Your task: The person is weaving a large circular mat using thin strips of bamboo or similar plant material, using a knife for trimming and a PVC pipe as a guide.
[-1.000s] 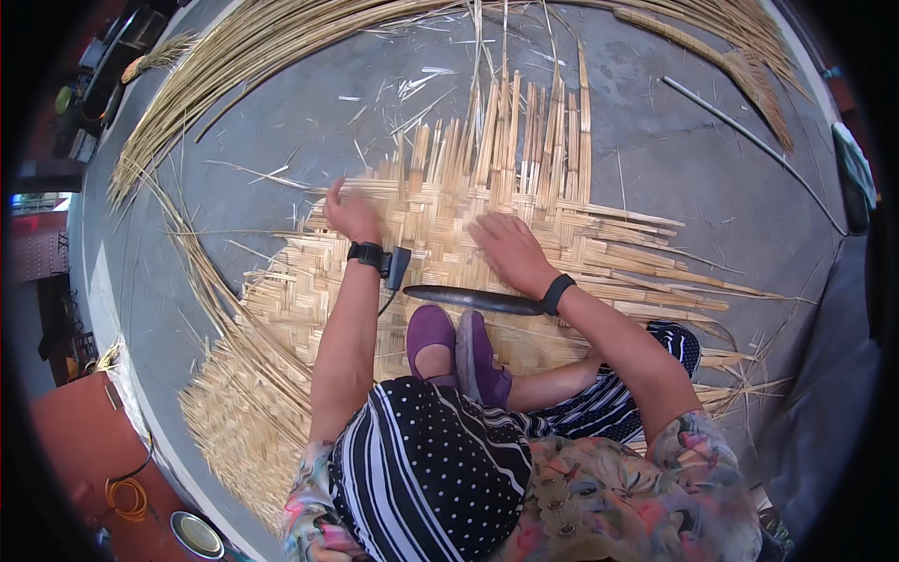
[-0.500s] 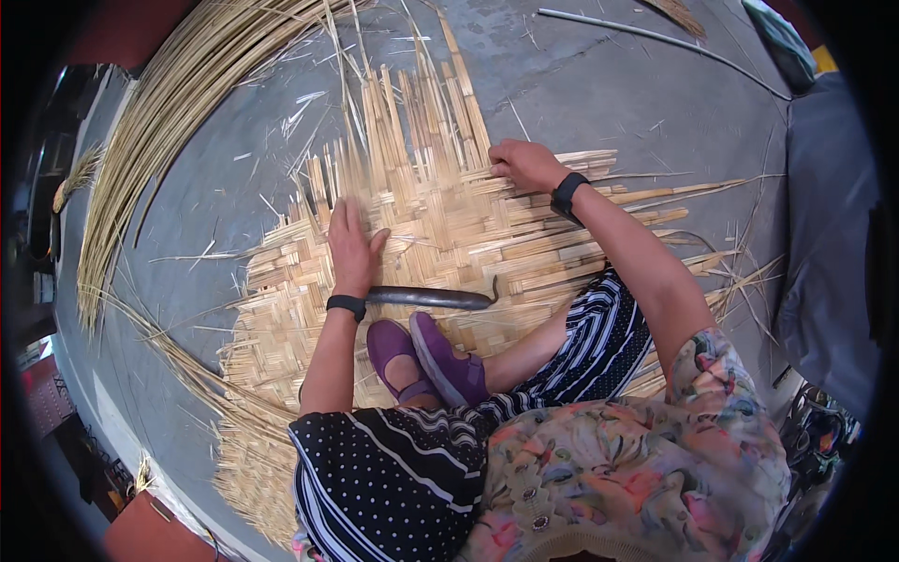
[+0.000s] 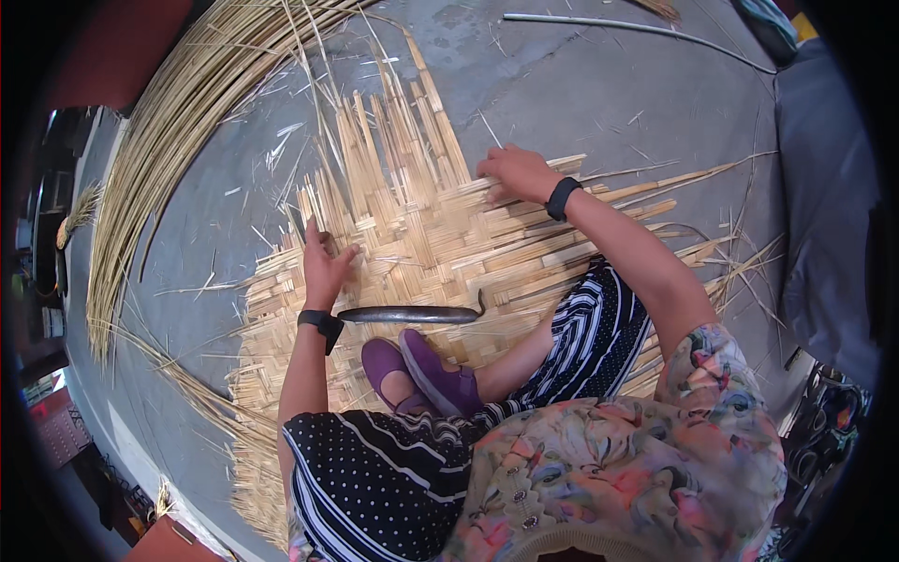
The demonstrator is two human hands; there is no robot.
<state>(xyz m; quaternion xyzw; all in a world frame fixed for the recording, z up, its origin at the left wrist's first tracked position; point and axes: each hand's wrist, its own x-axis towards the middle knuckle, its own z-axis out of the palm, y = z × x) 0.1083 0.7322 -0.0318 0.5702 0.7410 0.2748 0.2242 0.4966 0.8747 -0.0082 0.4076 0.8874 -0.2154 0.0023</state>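
Dark metal tool [image 3: 409,315]: landmark; long, slim, hooked at its right end, lies across the weave.
Woven mat [image 3: 412,272]: under and all around the tool, on the grey floor [image 3: 599,103].
Left hand [image 3: 327,273]: just beyond the tool's left end, fingers spread, nothing gripped; on or barely over the weave, can't tell which.
Right hand [image 3: 521,175]: beyond the tool and to its right, fingers curled at the mat's far edge; cannot tell if they grip a strip.
Far strips [image 3: 361,140]: unwoven ends, beyond the tool, pointing away.
Side strips [image 3: 646,214]: loose ends, right of the tool, uneven lengths.
Purple shoes [image 3: 448,379]: near side of the tool, just beside it.
Reed bundle [image 3: 159,169]: beyond the tool and left, well apart, long stalks.
Pale pole [image 3: 599,22]: beyond the tool and right, well apart.
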